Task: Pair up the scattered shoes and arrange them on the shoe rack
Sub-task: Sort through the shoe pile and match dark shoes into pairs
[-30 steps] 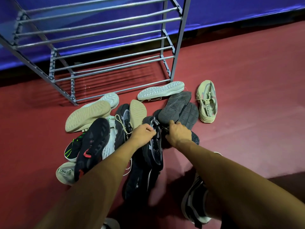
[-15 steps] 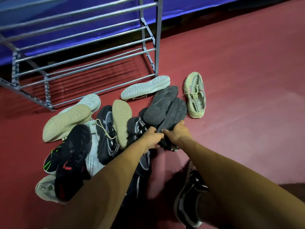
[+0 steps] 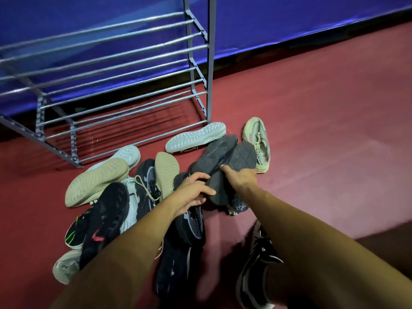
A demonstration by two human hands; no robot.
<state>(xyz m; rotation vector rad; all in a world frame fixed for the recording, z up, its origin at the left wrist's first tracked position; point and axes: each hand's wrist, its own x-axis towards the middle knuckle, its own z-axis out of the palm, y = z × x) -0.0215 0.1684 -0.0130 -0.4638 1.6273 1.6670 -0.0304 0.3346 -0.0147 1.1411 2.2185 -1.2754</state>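
A heap of shoes lies on the red floor in front of a grey metal shoe rack [image 3: 196, 52] with bare bar shelves. Two dark grey shoes lie sole-up side by side at the heap's right end. My left hand [image 3: 194, 191] grips the heel end of the left grey shoe [image 3: 214, 152]. My right hand [image 3: 239, 176] holds the right grey shoe [image 3: 244, 156] at its middle. Around them lie a white sole-up shoe [image 3: 196, 137], tan soles [image 3: 98, 181], black knit shoes [image 3: 107, 212] and a pale green sneaker [image 3: 258, 143].
A blue wall [image 3: 289, 23] runs behind the rack. Bare red floor [image 3: 334, 141] spreads to the right. My own foot in a black and white sneaker [image 3: 256, 270] stands at the bottom, beside a dark shadowed patch at the lower right.
Both hands have closed on the two dark grey shoes and drawn them together. My left hand shifted right from the black knit shoe. The camera has swung left and nearer.
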